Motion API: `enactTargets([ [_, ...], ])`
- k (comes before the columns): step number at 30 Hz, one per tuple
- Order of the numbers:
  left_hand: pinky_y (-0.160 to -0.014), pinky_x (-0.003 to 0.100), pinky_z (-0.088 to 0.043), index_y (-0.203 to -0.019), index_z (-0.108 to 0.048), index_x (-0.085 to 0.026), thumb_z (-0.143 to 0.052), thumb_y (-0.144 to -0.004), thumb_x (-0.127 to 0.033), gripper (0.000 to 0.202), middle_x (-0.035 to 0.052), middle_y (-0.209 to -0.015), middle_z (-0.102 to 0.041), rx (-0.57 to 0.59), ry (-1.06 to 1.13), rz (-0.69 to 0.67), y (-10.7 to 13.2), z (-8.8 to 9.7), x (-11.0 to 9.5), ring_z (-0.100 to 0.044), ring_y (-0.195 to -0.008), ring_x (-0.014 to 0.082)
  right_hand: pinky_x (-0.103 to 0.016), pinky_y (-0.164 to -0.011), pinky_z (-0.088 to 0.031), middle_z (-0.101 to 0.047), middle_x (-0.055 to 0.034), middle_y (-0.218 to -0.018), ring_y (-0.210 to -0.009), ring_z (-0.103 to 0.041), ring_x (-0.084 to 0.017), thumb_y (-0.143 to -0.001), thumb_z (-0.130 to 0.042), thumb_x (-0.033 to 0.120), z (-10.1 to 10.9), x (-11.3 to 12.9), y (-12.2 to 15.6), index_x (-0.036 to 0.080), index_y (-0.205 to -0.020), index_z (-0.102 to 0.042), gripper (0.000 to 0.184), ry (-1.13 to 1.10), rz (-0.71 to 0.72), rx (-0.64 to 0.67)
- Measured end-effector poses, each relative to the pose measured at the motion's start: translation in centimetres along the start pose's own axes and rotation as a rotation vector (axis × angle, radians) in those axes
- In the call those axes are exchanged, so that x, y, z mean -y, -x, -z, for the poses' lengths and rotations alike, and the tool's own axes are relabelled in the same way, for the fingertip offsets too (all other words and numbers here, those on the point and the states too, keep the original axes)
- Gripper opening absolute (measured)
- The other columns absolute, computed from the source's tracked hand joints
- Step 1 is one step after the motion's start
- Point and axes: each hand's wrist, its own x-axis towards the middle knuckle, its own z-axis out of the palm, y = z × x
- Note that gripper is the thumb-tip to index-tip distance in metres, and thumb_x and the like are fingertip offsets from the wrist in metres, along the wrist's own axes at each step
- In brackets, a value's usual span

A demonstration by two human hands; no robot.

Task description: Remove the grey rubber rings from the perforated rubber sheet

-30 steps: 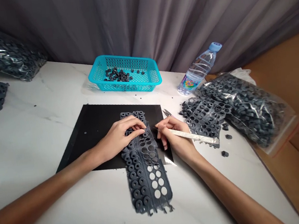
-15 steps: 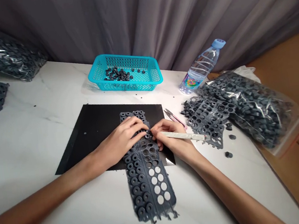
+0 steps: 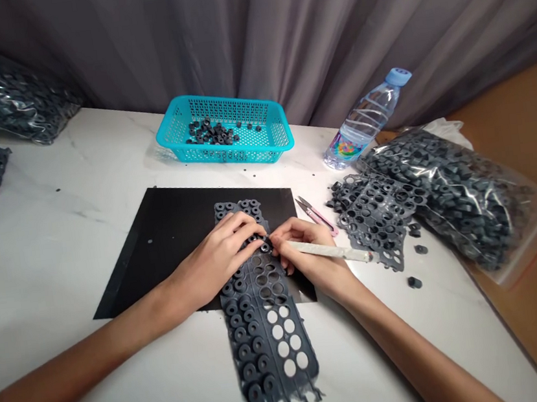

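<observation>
With fingers [image 3: 287,228] of the right hand [image 3: 316,263] pinching a white stick [image 3: 336,251], left hand [image 3: 222,246] half curled, grip unclear, over a dark, ring-studded, round-holed sheet [image 3: 265,332]; before a bottle [image 3: 369,115] with colourful, unreadable label [image 3: 346,147].

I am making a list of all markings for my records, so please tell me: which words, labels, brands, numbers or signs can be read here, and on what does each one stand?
Readable text: none.
Label on the bottle: colourful, but too small and blurred to read.
Bottle cap: any marks are too small to read.
Pale tool in the right hand: no readable lettering.
</observation>
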Motion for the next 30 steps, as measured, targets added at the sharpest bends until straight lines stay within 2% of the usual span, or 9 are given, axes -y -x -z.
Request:
enactTargets([
  [6,-0.112,0.039,-0.056,-0.125,-0.066,-0.019,-0.053,-0.114,-0.017,0.017,0.0071,-0.124,-0.065,-0.034,-0.084,-0.026,0.3,0.2,-0.3,-0.065,-0.122,0.0210,-0.020,-0.052,-0.051,-0.068,0.0003,-0.076,-0.061,-0.062,-0.013,-0.096,-0.074,0.031,-0.1,-0.1,0.3,0.019,-0.095,-0.070,0.013,0.037,0.026,0.004],
  [12,-0.108,0.042,-0.057,-0.122,-0.072,-0.017,-0.051,-0.111,-0.010,0.024,0.0101,-0.129,-0.069,-0.004,-0.174,-0.176,1.3,0.5,-0.1,-0.064,-0.125,0.0251,-0.020,-0.052,-0.051,-0.068,0.0004,-0.075,-0.061,-0.063,-0.013,-0.098,-0.074,0.033,-0.1,-0.2,0.4,0.019,-0.096,-0.070,0.015,0.034,0.020,-0.003],
  [21,-0.110,0.038,-0.055,-0.118,-0.075,-0.017,-0.054,-0.110,-0.009,0.024,0.0102,-0.132,-0.072,-0.008,-0.104,-0.157,1.5,0.6,0.0,-0.063,-0.130,0.0233,-0.020,-0.051,-0.053,-0.070,0.0000,-0.080,-0.060,-0.064,-0.012,-0.095,-0.075,0.027,0.0,0.0,0.3,0.018,-0.096,-0.069,0.010,-0.034,0.016,-0.019],
  [25,-0.108,0.037,-0.056,-0.117,-0.075,-0.016,-0.054,-0.110,-0.009,0.023,0.0107,-0.131,-0.072,-0.019,-0.108,-0.168,1.5,0.6,0.0,-0.064,-0.129,0.0232,-0.019,-0.052,-0.053,-0.070,-0.0003,-0.080,-0.062,-0.065,-0.012,-0.098,-0.074,0.028,0.2,0.1,0.2,0.017,-0.097,-0.071,0.012,-0.022,0.013,0.019],
  [30,-0.109,0.038,-0.056,-0.114,-0.076,-0.015,-0.055,-0.110,-0.009,0.023,0.0113,-0.134,-0.072,-0.038,-0.111,-0.176,1.4,0.6,0.0,-0.065,-0.128,0.0233,-0.019,-0.051,-0.053,-0.070,-0.0006,-0.079,-0.061,-0.064,-0.012,-0.100,-0.075,0.033,0.2,0.0,0.4,0.017,-0.098,-0.070,0.016,-0.027,0.021,0.007],
])
